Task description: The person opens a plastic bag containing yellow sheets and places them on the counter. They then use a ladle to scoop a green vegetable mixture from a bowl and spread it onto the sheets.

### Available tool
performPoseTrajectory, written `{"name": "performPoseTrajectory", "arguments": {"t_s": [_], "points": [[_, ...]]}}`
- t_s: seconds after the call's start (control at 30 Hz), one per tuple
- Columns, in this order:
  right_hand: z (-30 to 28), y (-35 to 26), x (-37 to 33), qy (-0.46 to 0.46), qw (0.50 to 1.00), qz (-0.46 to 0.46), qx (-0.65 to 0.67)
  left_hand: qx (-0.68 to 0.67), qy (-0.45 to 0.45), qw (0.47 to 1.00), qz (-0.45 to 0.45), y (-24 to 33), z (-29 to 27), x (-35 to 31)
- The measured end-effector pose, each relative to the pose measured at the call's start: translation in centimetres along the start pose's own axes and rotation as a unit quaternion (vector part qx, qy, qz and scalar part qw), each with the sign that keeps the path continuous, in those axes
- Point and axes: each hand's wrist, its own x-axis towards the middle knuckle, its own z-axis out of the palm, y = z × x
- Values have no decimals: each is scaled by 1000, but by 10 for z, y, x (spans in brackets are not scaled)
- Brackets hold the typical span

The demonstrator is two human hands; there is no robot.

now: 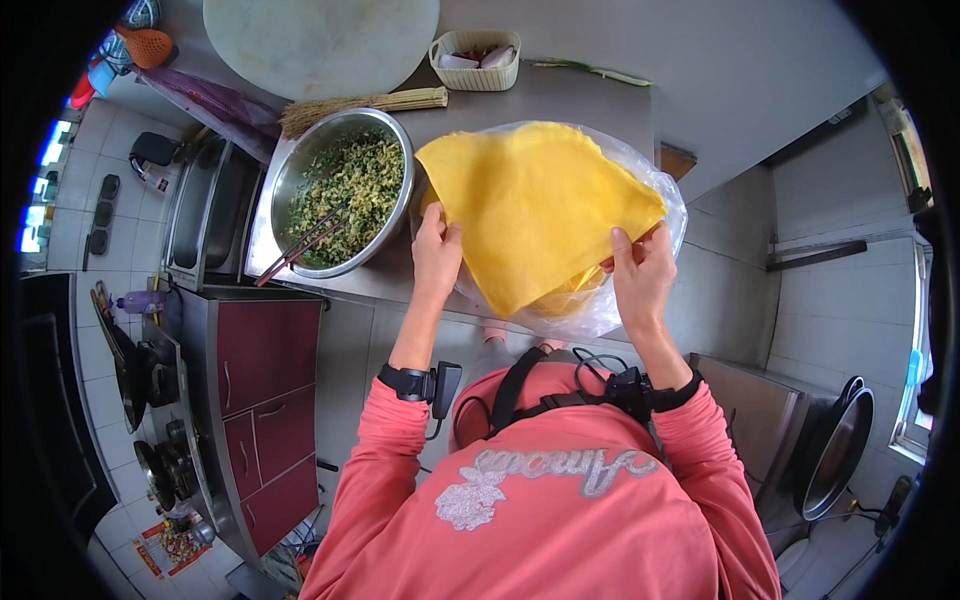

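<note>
The left hand (437, 252) and right hand (641, 272) pinch a yellow sheet (535, 215), fingers clamped on its edges, lifted partway off the stack in the plastic bag (655, 190); filling in the steel bowl (345, 190) appears unused; wrapping judged not begun.

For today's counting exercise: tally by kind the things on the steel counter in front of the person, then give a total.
Yellow sheet stack: 1
Clear plastic bag: 1
Steel bowl: 1
Chopsticks: 2
Straw brush: 1
Small basket: 1
Round white board: 1
Total: 8
</note>
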Motion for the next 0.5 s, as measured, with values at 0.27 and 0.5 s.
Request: {"name": "performPoseTrajectory", "arguments": {"t_s": [0.27, 0.5], "points": [[-16, 25, 36, -2, 978, 128, -168, -56, -8, 992, -115, 3, 11, 15], [-23, 34, 40, 3, 934, -2, -358, 164, 19, 986, -7, 25, -16, -21]]}}
